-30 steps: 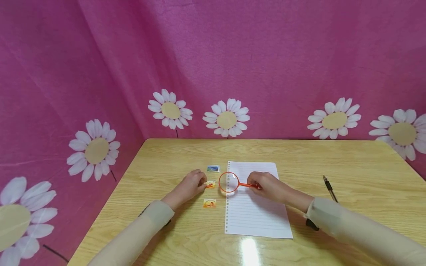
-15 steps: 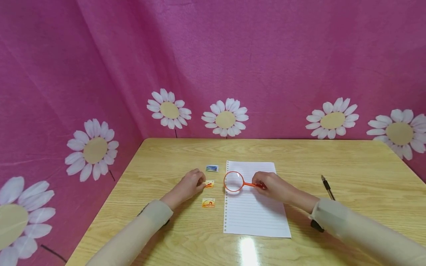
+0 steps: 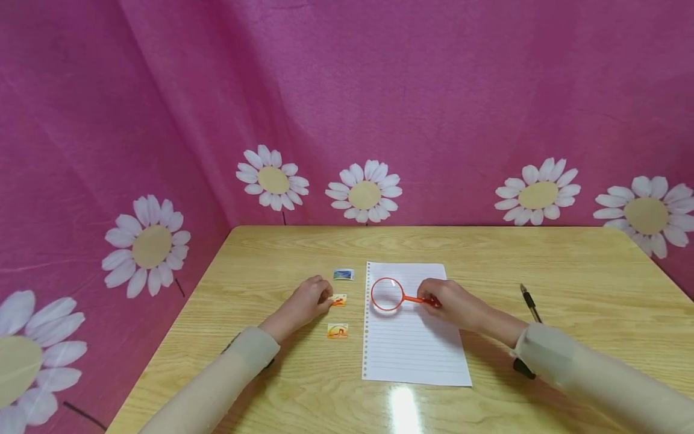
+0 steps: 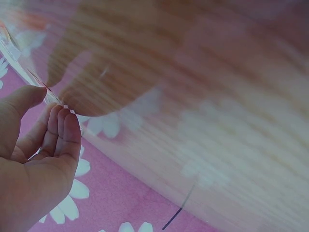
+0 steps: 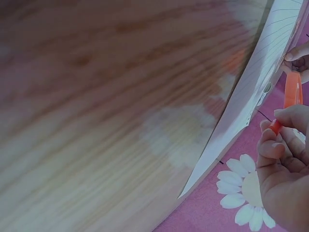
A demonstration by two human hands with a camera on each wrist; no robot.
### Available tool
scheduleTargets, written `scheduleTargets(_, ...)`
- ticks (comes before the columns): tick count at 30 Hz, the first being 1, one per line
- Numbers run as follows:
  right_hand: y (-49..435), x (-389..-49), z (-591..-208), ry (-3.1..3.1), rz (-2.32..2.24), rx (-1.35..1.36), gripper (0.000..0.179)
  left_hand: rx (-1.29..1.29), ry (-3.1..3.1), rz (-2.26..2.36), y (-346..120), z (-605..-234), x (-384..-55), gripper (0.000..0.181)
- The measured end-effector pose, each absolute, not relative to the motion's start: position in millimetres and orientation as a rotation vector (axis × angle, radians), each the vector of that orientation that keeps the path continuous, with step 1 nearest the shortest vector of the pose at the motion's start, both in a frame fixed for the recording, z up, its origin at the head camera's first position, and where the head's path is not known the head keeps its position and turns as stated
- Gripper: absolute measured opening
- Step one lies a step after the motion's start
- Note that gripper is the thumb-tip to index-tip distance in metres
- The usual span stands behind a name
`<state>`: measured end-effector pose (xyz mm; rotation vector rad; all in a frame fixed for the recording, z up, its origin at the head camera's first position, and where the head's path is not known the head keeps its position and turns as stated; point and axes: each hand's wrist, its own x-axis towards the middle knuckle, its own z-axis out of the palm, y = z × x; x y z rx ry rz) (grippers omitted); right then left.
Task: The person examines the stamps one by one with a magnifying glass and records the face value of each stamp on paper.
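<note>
My left hand point(image 3: 308, 300) pinches the left edge of the middle yellow-and-red stamp point(image 3: 340, 300). In the left wrist view its thumb and curled fingertips come together at the stamp's white notched edge. A blue stamp point(image 3: 344, 274) lies beyond it, and another yellow-orange stamp point(image 3: 337, 331) lies nearer to me. My right hand point(image 3: 450, 302) grips the handle of a red-rimmed magnifying glass point(image 3: 404, 297). Its round lens is over the left part of a lined sheet of paper point(image 3: 414, 352), apart from the stamps. In the right wrist view, the red handle point(image 5: 292, 91) runs between thumb and fingers.
A black-gripped pen point(image 3: 532, 304) lies on the wooden table point(image 3: 488, 253) to the right of the sheet, partly behind my right sleeve point(image 3: 547, 349). A pink curtain point(image 3: 434, 108) with large daisies hangs at the back and left side of the table.
My right hand has moved to the right with the magnifying glass, taking its lens from beside the middle stamp to over the paper. My left hand stays at the stamp.
</note>
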<state>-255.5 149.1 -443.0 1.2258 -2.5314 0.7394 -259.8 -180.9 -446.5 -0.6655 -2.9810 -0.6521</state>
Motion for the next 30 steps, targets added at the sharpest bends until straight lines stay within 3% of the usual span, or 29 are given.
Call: scheduleTargets(30, 177.3, -246.9, -442.1, -2.645, 0.718, 1.094, 0.017, -0.666, -2.959, -0.64, -180.2, -446.7, -259.2, 0.01)
